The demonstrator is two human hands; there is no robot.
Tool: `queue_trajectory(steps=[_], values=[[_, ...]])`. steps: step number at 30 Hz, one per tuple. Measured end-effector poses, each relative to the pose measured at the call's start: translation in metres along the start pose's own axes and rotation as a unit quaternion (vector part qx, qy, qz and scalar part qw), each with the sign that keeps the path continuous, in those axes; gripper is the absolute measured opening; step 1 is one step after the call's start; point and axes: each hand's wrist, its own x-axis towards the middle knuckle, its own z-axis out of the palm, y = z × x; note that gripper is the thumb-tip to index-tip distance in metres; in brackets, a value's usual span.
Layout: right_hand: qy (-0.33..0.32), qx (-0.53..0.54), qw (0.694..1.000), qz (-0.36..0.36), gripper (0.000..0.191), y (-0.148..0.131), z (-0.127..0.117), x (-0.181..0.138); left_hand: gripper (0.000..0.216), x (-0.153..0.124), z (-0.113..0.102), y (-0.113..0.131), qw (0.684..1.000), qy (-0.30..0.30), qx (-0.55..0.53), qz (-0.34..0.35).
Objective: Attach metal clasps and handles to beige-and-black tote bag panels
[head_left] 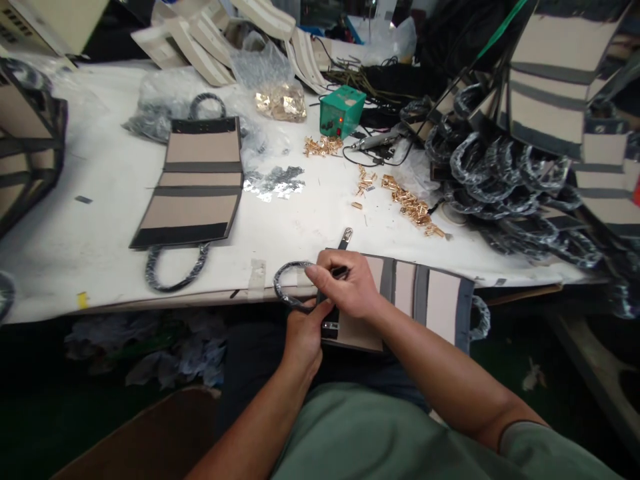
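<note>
A beige and black bag panel [440, 297] lies across my lap and the table's front edge, with a plastic-wrapped handle [287, 283] at its left end. My left hand [303, 337] is closed on that left edge, thumb on top, near the base of the handle. Over the same end, my right hand [353, 283] is curled with thumb and fingers together around something small and dark, mostly hidden. A black strap with a shiny metal end [346, 237] sticks out beyond my right knuckles. Below them a metal fitting [330, 327] shows on the panel.
Another bag panel [200, 180] lies at left on the white table [115, 200]. Gold-coloured metal fittings [410, 203] are scattered near a green box [343, 110] and a corded tool [377, 140]. Many wrapped handles [500, 167] and panels are piled at right. Silver pieces [275, 181] lie mid-table.
</note>
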Motion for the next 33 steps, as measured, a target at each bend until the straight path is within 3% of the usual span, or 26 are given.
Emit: queue_trajectory(steps=[2, 5, 12, 18, 25, 30, 33], values=[[-0.028, 0.015, 0.999, 0.040, 0.046, -0.006, -0.001, 0.008, 0.030, 0.000, -0.001, -0.001, 1.000, -0.003, -0.007, 0.000], [-0.009, 0.056, 0.996, 0.073, 0.048, -0.012, -0.001, 0.019, 0.031, 0.000, -0.002, -0.004, 1.000, 0.002, -0.009, -0.012], [-0.064, 0.007, 0.997, 0.043, 0.046, -0.007, 0.011, 0.020, 0.031, 0.003, -0.004, -0.007, 1.000, 0.012, -0.022, 0.000], [-0.002, 0.020, 1.000, 0.012, 0.047, 0.003, -0.006, 0.001, 0.029, 0.000, -0.003, -0.004, 1.000, 0.005, -0.018, 0.004], [0.126, 0.107, 0.982, -0.094, 0.049, -0.016, -0.013, -0.005, 0.033, 0.002, -0.005, -0.007, 1.000, 0.001, 0.004, -0.010], [0.084, 0.035, 0.995, -0.042, 0.045, 0.007, -0.005, -0.011, 0.031, 0.001, -0.003, -0.006, 1.000, 0.007, -0.003, 0.002], [0.063, -0.044, 0.997, -0.028, 0.045, 0.009, -0.020, -0.014, 0.033, -0.001, -0.003, -0.005, 1.000, -0.007, 0.002, -0.001]])
